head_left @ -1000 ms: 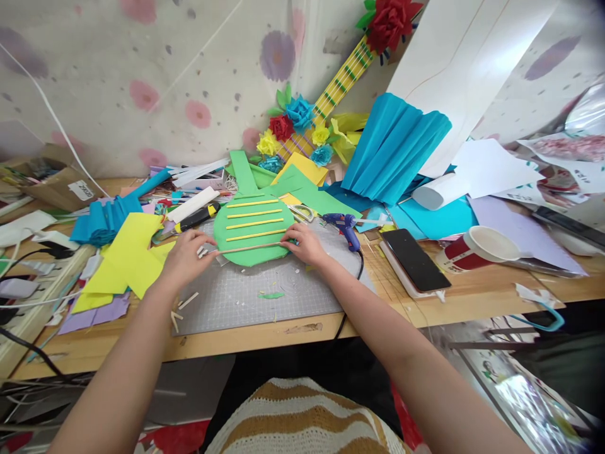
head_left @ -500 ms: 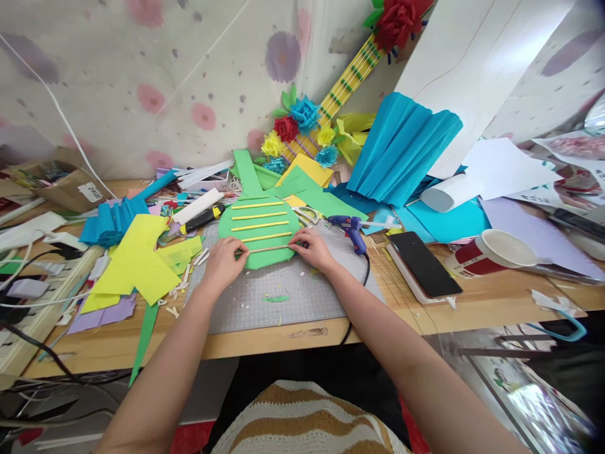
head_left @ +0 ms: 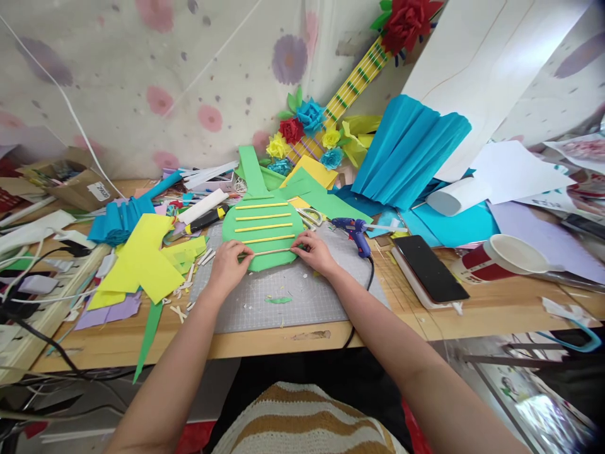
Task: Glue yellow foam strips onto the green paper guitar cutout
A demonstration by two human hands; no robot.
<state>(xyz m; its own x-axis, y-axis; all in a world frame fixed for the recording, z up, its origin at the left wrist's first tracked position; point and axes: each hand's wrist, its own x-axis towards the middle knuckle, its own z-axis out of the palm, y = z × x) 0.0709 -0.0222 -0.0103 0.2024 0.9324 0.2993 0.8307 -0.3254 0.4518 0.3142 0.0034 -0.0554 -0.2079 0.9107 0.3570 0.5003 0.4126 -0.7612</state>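
Note:
A green guitar-shaped foam or paper cutout (head_left: 231, 221) lies on the grey cutting mat (head_left: 255, 306), its neck pointing away from me. Several yellow strips (head_left: 263, 217) run across its body in parallel rows. Along the near edge of the body, a thin tan strip (head_left: 271, 252) is stretched between my two hands. The fingertips of my left hand (head_left: 229, 265) pinch its left end, and those of my right hand (head_left: 314, 251) pinch the right end. Whether the strip touches the cutout I cannot tell.
A blue glue gun (head_left: 357, 233) and scissors (head_left: 312, 218) lie right of the cutout. Farther right are a phone (head_left: 431, 268) and a paper cup (head_left: 496, 258). Yellow paper (head_left: 142, 255) and a utility knife (head_left: 207, 219) are at left. A flower-decorated yellow guitar (head_left: 352, 88) leans behind.
The whole view has shifted slightly, so everything appears a little farther right. Both hands keep their pinch on the strip at the cutout's near edge.

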